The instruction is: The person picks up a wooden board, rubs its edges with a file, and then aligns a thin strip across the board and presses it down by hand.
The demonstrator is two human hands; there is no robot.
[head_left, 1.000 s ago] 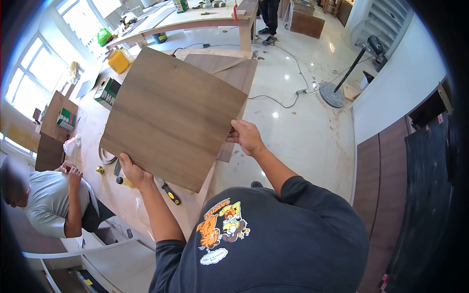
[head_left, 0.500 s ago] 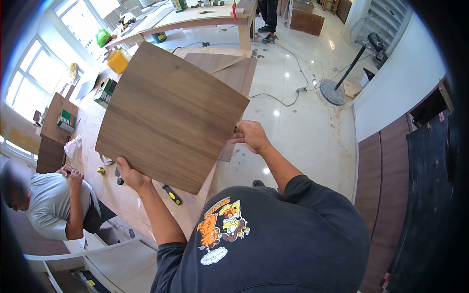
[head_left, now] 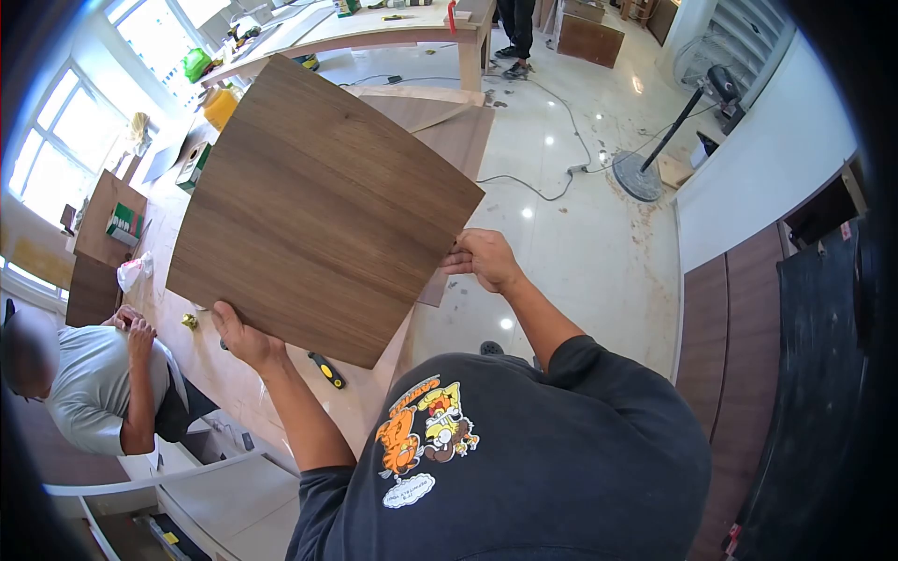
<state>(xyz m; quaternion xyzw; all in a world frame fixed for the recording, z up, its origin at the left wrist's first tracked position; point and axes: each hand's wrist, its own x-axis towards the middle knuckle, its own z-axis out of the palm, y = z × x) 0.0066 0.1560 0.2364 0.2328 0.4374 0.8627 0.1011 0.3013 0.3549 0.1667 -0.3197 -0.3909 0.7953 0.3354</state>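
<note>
A dark wood-grain panel is raised above the workbench, held between my two hands and tilted. My left hand grips its lower left edge, with the thumb on the face and the other fingers partly hidden beneath. At the right edge my right hand pinches the panel near its corner. Below the panel, a black and yellow tool lies on the bench top. Another wood-grain sheet shows behind the panel.
A co-worker in a grey shirt stands at the left. Further back are a second table with tools and a person's legs. A stand fan and a cable are on the floor to the right.
The panel has shifted slightly left and up, along with my left hand. My right hand has hardly moved and both hands keep their grip.
</note>
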